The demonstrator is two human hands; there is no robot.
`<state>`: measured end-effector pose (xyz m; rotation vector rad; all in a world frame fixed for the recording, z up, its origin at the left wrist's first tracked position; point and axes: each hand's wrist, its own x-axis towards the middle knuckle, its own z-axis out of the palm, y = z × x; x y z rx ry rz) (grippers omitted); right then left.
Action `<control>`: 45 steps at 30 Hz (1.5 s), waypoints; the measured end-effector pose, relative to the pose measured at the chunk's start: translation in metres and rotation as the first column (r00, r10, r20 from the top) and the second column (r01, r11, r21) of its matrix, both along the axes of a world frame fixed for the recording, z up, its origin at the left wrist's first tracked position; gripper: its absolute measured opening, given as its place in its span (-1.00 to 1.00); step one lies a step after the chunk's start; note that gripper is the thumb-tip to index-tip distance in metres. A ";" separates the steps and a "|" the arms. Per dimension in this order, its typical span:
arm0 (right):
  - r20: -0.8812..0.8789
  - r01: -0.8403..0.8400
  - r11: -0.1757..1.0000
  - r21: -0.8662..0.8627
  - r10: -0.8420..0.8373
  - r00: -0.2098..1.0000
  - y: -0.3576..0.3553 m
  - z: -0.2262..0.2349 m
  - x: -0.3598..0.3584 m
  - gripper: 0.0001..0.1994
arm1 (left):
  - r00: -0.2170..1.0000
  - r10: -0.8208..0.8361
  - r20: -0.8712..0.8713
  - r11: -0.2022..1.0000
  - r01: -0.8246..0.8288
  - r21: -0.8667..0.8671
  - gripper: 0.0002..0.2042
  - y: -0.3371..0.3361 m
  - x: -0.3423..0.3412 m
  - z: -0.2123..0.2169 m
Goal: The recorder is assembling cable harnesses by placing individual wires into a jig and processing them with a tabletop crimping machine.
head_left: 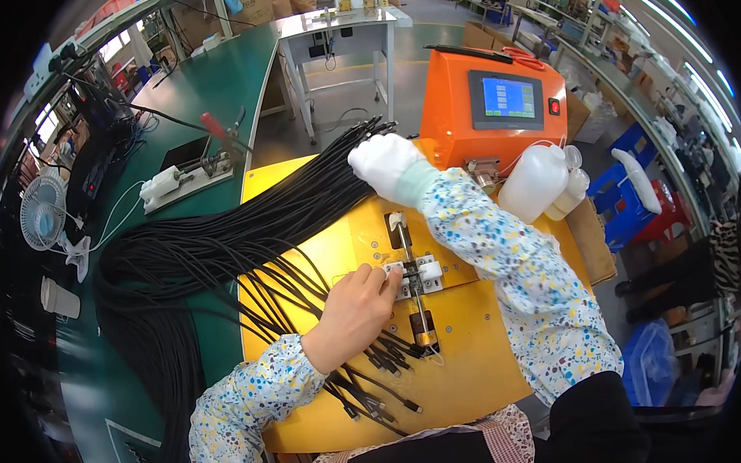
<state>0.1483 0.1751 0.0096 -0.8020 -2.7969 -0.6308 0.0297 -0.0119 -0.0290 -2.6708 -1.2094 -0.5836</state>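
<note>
at the centre of the frame the bare left hand (349,318) has bent fingers, their tips at the white clamp fixture (429,270); whether they pinch anything i cannot tell. in the upper middle, the right hand (385,167) (this one white-gloved) is half curled at the ends of the black cables (256,219), its grip hidden. the cables sweep to the lower left, across the yellow worktop (481,366). an orange machine (441,98) stands at upper right.
</note>
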 end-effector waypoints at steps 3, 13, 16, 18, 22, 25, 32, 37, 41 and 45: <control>-0.287 0.005 0.998 -0.064 -0.023 0.958 -0.017 0.021 0.011 -0.90 | 0.997 0.020 0.077 0.998 -0.015 -0.063 -0.60 0.002 -0.004 0.000; -0.308 -0.031 0.999 0.039 0.041 0.951 -0.070 0.039 0.068 -0.84 | 0.971 0.105 0.214 0.957 -0.040 -0.288 -0.81 0.016 -0.014 0.007; -0.401 0.022 1.000 -0.004 -0.022 0.916 -0.073 0.035 0.074 -0.87 | 0.985 0.067 0.157 0.977 -0.033 -0.209 -0.83 0.016 -0.014 0.005; -0.474 0.019 0.993 -0.118 -0.073 0.877 -0.084 0.032 0.077 -0.89 | 0.992 0.018 0.123 0.947 0.023 -0.320 -0.81 0.012 -0.018 0.022; -0.549 -0.166 0.751 -0.639 -0.294 0.783 -0.121 0.023 0.088 -0.92 | 0.961 -0.080 0.265 0.899 0.184 -0.398 -0.78 -0.007 -0.015 0.064; -0.527 -0.219 0.701 -0.679 -0.257 0.810 -0.140 0.012 0.089 -0.92 | 0.896 0.082 0.437 0.982 0.003 -0.190 -0.85 -0.009 0.000 0.050; -0.519 -0.245 0.662 -0.708 -0.253 0.817 -0.149 -0.003 0.090 -0.90 | 0.809 0.132 0.573 0.868 0.184 -0.460 -0.93 -0.002 0.000 0.022; -0.498 -0.273 0.657 -0.703 -0.180 0.848 -0.152 -0.007 0.087 -0.87 | 0.799 0.068 0.598 0.897 0.213 -0.386 -0.90 -0.005 0.004 0.017; -0.570 -0.321 0.606 -0.728 -0.274 0.775 -0.141 -0.007 0.094 -0.88 | 0.782 0.091 0.617 0.946 0.126 -0.299 -0.79 0.003 0.002 0.014; -0.499 -0.188 0.672 -0.716 -0.304 0.812 -0.130 -0.021 0.099 -0.90 | 0.898 0.040 0.438 0.969 0.072 -0.235 -0.70 0.007 -0.002 0.005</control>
